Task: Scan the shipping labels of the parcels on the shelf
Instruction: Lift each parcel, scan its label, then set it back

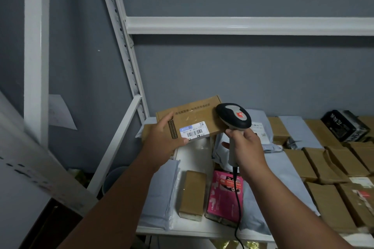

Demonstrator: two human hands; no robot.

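L hand (pixel 162 140) grips a flat cardboard parcel (pixel 192 120) held above the shelf (pixel 202 228), long axis left-right, shipping label (pixel 194 129) facing up. R hand (pixel 248 147) wraps the scanner (pixel 233 117) handle (glossy black head, pointing left at parcel).

Left arm: bare, it comes in from the lower left and reaches up and forward.
Left hand (pixel 162 139): back of the hand faces the camera; the fingers go up behind the edge of a flat cardboard box (pixel 190 121), the thumb lies on its lower front edge, so the box is pinched and held tilted.
Right arm: bare, it comes in from the lower right corner and reaches up and inward.
Right hand (pixel 245 150): the fingers are curled round the handle of a scanner (pixel 233 116); the index finger lies at the front of the handle, the thumb sticks out on the left side.
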